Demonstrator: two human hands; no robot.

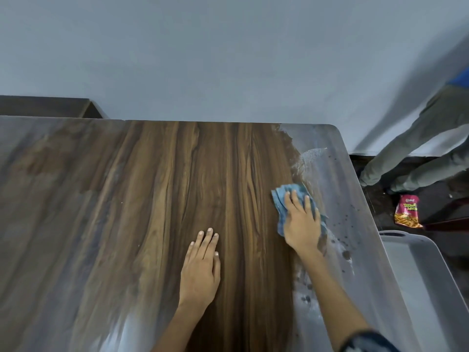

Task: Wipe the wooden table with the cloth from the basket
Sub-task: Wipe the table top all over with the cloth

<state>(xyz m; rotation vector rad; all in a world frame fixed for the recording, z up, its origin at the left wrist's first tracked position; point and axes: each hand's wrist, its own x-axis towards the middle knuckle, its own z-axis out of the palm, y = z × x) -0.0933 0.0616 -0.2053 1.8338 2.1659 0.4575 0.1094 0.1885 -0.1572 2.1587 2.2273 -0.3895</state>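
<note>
The blue cloth (291, 207) was pressed flat onto the wooden counter (157, 199) at 3 o'clock by the right hand (300, 222), fingers (294, 199) spread over it. The left hand (200, 270) was laid open and empty at 6 o'clock. A grey basket (416, 262) was seen at 4 o'clock.

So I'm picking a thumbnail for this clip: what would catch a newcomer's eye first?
The right hand pressing a crumpled blue cloth flat on the wooden table, near its right edge. Beside it, wet streaks and dark specks show along that side. The left hand rests flat and empty mid-table, and a red snack packet lies on the floor at right.
</note>
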